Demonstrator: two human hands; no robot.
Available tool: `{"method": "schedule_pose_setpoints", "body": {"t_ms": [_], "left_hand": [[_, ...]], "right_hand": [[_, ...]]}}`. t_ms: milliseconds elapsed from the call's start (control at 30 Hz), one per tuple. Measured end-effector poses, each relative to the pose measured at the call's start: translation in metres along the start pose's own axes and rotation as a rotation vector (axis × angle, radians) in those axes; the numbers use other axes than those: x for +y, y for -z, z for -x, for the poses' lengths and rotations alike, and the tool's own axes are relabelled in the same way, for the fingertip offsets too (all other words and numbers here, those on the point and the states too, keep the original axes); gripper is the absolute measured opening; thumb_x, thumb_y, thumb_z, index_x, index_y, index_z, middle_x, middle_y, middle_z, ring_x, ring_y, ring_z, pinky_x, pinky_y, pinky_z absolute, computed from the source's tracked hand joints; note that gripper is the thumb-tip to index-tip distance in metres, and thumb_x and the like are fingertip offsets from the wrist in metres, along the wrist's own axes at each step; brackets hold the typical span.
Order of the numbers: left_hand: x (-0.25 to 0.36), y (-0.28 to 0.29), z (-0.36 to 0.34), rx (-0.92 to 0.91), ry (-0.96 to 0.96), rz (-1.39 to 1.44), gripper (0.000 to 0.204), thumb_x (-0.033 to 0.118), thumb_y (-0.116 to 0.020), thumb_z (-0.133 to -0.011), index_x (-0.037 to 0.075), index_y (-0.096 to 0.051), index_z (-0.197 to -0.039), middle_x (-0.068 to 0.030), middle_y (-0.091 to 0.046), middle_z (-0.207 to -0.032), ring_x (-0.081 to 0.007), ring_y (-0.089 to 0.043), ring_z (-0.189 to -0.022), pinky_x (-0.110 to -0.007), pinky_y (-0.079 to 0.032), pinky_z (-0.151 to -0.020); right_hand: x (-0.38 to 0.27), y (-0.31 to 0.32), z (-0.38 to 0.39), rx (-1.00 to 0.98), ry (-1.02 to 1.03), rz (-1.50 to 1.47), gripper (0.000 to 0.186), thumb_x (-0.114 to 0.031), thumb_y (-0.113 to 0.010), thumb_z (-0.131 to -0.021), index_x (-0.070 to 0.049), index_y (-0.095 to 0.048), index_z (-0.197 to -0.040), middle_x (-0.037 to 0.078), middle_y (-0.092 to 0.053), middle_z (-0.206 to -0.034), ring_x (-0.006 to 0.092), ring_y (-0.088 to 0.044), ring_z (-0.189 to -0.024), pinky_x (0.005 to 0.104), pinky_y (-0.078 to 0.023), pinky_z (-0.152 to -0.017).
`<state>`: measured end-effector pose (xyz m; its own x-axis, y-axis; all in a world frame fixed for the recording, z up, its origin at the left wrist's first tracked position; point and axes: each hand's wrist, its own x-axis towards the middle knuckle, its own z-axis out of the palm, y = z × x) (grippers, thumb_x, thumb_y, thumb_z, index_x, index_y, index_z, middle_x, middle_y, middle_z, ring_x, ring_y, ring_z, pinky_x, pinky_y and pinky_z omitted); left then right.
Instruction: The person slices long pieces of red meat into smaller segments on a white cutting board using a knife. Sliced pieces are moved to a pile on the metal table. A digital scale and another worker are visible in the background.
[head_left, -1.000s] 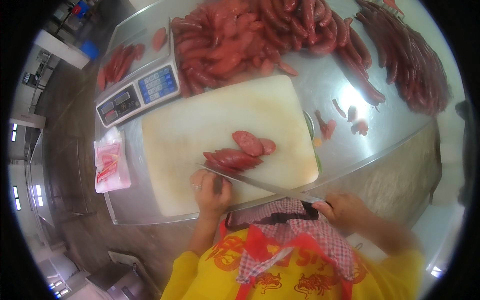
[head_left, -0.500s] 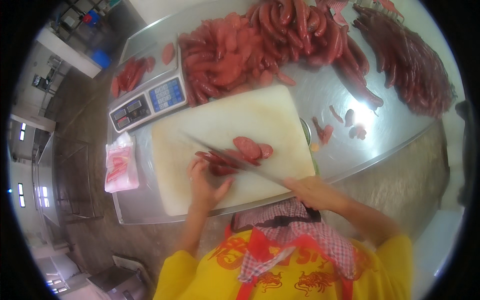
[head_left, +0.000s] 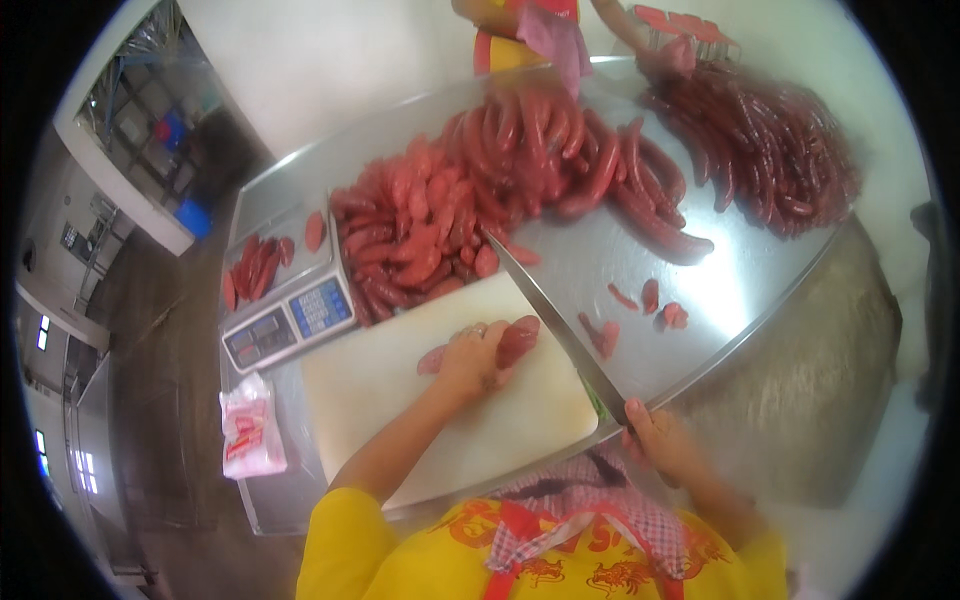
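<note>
My left hand (head_left: 474, 360) closes over red sausage slices (head_left: 519, 338) on the white cutting board (head_left: 530, 420). The slices stick out past the fingers on the right, and part of the bunch is hidden under the palm. Another slice (head_left: 431, 361) lies by the hand's left side. My right hand (head_left: 655, 443) grips the handle of a long knife (head_left: 565, 328). The blade points up and left, over the board's right edge, away from the slices. Its tip is near the pile of cut sausage (head_left: 420, 220) behind the board.
A scale (head_left: 290, 322) bearing sausage pieces stands left of the board, with a packet of white and red plastic bags (head_left: 252, 428) before it. Whole sausages (head_left: 530, 140) and darker links (head_left: 770, 150) fill the metal table's far side. Scraps (head_left: 605, 335) lie right. Another person (head_left: 530, 25) stands opposite.
My left hand has moved from beside the slices to gripping them, further right. The knife has left the slices and swung right to the board's edge. The view has shifted, bringing another person in.
</note>
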<state>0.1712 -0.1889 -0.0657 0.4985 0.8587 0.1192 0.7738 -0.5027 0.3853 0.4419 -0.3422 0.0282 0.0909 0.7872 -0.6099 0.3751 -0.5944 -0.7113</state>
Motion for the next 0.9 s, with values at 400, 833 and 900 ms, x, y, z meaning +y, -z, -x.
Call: {"method": "schedule_pose_setpoints", "body": {"t_ms": [400,833,900], "left_hand": [[-0.146,0.136,-0.174,0.560,0.105,-0.228,0.067,0.040,-0.079,-0.070,0.004,-0.057,-0.123,-0.0243,-0.064,-0.111,-0.0417,-0.061,-0.103,-0.047,-0.048,-0.090],[-0.009,-0.012,-0.105,-0.292,-0.659,0.107,0.045,0.029,-0.068,-0.082,0.010,-0.059,-0.122,-0.0163,-0.055,-0.130,-0.0367,-0.050,-0.122,-0.047,-0.039,-0.104],[-0.026,-0.020,-0.087,-0.232,-0.709,0.147,0.040,0.016,-0.066,-0.080,0.008,-0.061,-0.119,-0.0168,-0.054,-0.129,-0.0358,-0.049,-0.123,-0.046,-0.038,-0.105]], "right_hand": [[0.003,0.030,-0.016,0.154,-0.069,-0.119,0.077,-0.069,-0.039,-0.094,0.002,-0.060,-0.073,0.006,-0.053,-0.055,0.0152,-0.052,-0.044,0.0294,-0.043,-0.044],[0.016,0.047,-0.047,0.174,-0.191,-0.261,0.077,-0.068,-0.037,-0.095,0.003,-0.060,-0.074,0.008,-0.055,-0.056,0.0167,-0.053,-0.045,0.0304,-0.043,-0.044],[0.016,0.047,-0.051,0.156,-0.207,-0.292,0.076,-0.067,-0.038,-0.095,0.003,-0.060,-0.074,0.008,-0.054,-0.056,0.0166,-0.052,-0.045,0.0303,-0.043,-0.044]]}}
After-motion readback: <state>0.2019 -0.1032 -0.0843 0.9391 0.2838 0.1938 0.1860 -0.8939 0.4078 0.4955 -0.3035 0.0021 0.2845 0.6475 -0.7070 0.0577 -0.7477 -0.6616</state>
